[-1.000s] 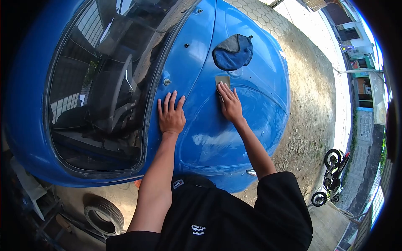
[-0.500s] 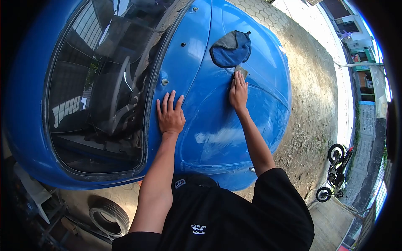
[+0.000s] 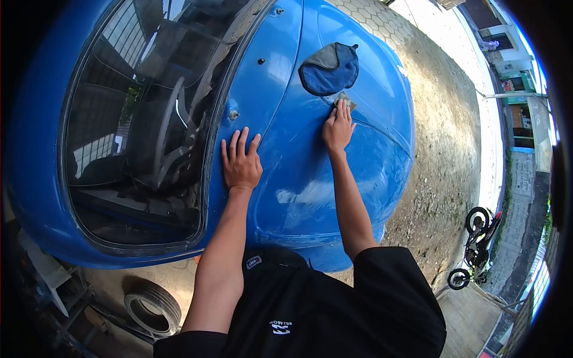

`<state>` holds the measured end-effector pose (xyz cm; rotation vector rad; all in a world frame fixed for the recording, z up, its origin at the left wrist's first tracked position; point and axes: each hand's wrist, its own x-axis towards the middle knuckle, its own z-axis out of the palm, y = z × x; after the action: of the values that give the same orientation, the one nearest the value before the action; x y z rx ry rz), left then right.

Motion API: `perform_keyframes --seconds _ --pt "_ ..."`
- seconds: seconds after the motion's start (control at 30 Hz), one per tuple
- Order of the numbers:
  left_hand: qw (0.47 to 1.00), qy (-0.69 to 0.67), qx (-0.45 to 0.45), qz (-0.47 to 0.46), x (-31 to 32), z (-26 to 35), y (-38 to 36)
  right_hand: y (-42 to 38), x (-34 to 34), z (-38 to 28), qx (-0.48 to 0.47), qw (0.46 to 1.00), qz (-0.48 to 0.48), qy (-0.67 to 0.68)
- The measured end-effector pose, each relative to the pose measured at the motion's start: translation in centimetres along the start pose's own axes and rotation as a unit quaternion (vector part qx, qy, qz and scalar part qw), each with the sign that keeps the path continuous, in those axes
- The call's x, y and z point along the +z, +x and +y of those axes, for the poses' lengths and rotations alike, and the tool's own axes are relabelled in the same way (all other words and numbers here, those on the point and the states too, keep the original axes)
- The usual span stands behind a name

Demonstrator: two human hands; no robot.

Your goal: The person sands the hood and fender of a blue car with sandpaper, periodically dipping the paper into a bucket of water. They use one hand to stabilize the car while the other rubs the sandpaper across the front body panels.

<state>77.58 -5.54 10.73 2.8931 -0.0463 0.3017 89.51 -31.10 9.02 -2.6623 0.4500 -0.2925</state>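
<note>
My left hand [image 3: 242, 166] lies flat with fingers spread on the blue car body [image 3: 280, 149], close to the lower edge of the windshield [image 3: 143, 125]. Beneath the fingertips of my right hand [image 3: 338, 128] is a small tan-grey sheet that looks like sandpaper [image 3: 345, 103], pressed against the curved hood. My right fingers are nearly straight and close together over it. Just beyond them a folded blue and grey cloth [image 3: 329, 70] with dark edging rests on the hood. Dull, whitish smears mark the paint around my right hand.
Metal wiper posts [image 3: 233, 114] stick up near the windshield. A loose tyre [image 3: 153, 305] lies on the ground at lower left, beside a cluttered metal rack [image 3: 62, 292]. Gravel ground [image 3: 444, 137] borders the car's front, and a motorcycle [image 3: 477, 244] stands at the right.
My right hand has shifted slightly left, and more of the sandpaper shows past its fingers. My left hand stays on the car; the view has moved a little.
</note>
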Motion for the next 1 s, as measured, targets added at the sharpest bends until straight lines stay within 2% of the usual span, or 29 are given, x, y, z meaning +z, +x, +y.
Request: perform_keyframes --seconds 0.07,0.2,0.37,0.43,0.57,0.73,0.8,0.9,1.0 --pt "1.000 0.002 0.003 -0.001 0.1 -0.1 -0.4 0.1 1.4 -0.8 0.046 0.998 0.025 0.040" --pt "1.000 -0.002 -0.001 0.004 0.3 0.0 0.1 -3.1 0.5 -2.0 0.010 0.999 -0.038 -0.020" --pt "1.000 0.004 -0.003 -0.008 -0.2 0.0 -0.3 2.1 -0.3 -0.4 0.088 0.995 -0.043 0.005" --pt "1.000 0.005 0.004 -0.006 -0.1 0.1 0.3 2.5 0.1 -0.4 0.082 0.996 -0.044 0.006" --pt "1.000 -0.002 -0.005 0.003 0.3 -0.1 0.3 -2.9 -1.0 -0.3 0.034 0.997 -0.064 -0.023" --pt "1.000 -0.001 -0.003 -0.001 -0.3 0.1 0.1 5.2 -0.8 1.7 0.036 0.997 -0.067 -0.004" --pt "1.000 -0.013 -0.001 0.000 -0.4 0.2 -0.1 5.1 -1.1 1.3 0.042 0.996 -0.080 0.024" --pt "1.000 -0.027 -0.004 0.010 0.1 0.1 0.1 0.7 -2.1 0.6 0.040 0.993 -0.105 0.022" --pt "0.999 -0.030 -0.011 0.004 -0.2 0.2 -0.1 -0.2 -1.3 1.0 0.023 0.997 -0.062 0.033"
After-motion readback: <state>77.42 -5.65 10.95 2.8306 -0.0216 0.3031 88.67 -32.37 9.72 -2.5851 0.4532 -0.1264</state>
